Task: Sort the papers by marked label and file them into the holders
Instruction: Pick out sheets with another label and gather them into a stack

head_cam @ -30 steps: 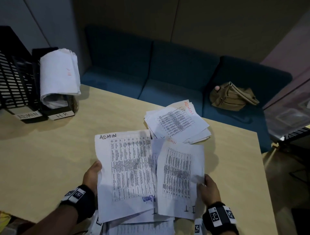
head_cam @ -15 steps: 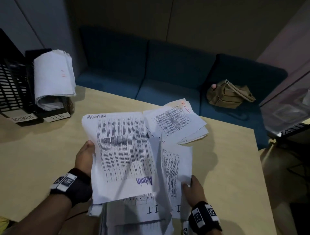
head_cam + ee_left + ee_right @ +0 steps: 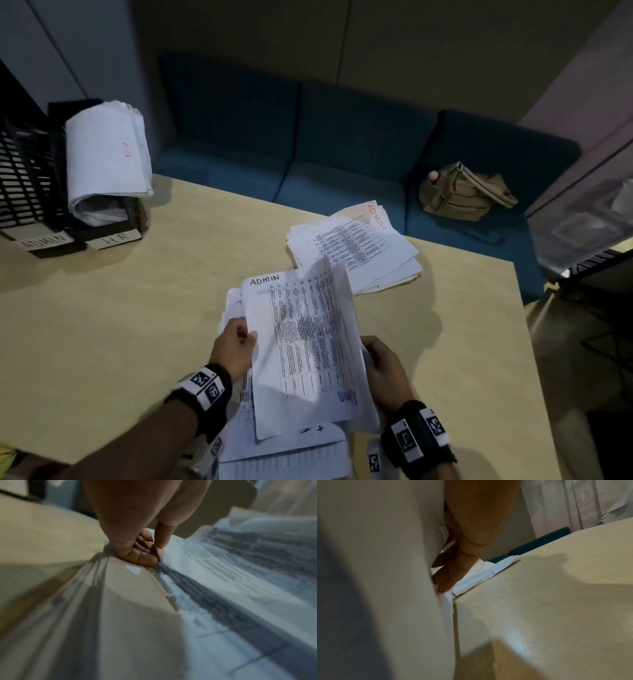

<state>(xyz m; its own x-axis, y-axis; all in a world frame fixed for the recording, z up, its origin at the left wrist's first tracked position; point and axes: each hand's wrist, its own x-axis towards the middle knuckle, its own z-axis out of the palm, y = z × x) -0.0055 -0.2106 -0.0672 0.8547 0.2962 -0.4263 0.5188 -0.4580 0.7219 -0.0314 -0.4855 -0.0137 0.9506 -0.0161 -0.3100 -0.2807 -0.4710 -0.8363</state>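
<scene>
The held sheaf of papers, top sheet marked "ADMIN" over dense printed tables, stands raised above the near table edge. The left hand pinches its left margin; the right hand grips its right margin. Bare tabletop lies to either side. A loose ADMIN pile lies just beyond, near the far edge. Two black holders, labelled ADMIN and HR, stand at the far-left corner, the HR one carrying curled papers.
</scene>
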